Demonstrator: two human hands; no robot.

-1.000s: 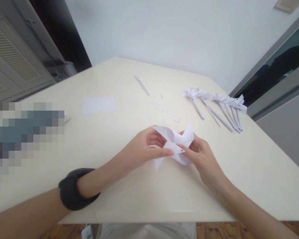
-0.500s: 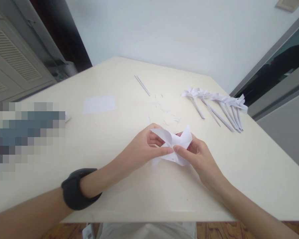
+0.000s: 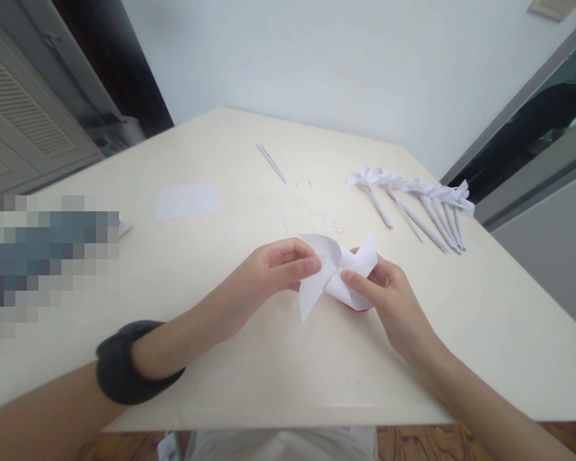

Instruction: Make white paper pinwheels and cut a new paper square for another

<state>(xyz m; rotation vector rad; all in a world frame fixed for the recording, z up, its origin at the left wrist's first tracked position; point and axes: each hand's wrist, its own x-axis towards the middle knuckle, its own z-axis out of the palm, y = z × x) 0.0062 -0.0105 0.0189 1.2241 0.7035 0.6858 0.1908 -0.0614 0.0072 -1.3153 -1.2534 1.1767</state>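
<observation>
A white paper pinwheel [image 3: 333,266] with curled, pointed blades is held between my hands above the near part of the table. My left hand [image 3: 283,266] pinches its left blade between thumb and fingers. On the other side, my right hand [image 3: 386,285] grips the pinwheel with the thumb pressed near its centre and the fingers behind it, mostly hidden. A thin reddish edge shows beneath the paper; what it belongs to I cannot make out. A black band [image 3: 134,362] circles my left wrist.
Several white pinwheels on rolled paper sticks [image 3: 413,192] lie in a row at the right. Thin paper rolls [image 3: 271,163] and small paper scraps [image 3: 321,212] lie farther back. A white paper sheet [image 3: 188,202] rests at left on the cream table [image 3: 249,378], near a blurred-out area.
My left thumb has moved from the pinwheel's centre out to its left blade. The pinwheel has turned slightly and shifted a little right. My right hand keeps its hold.
</observation>
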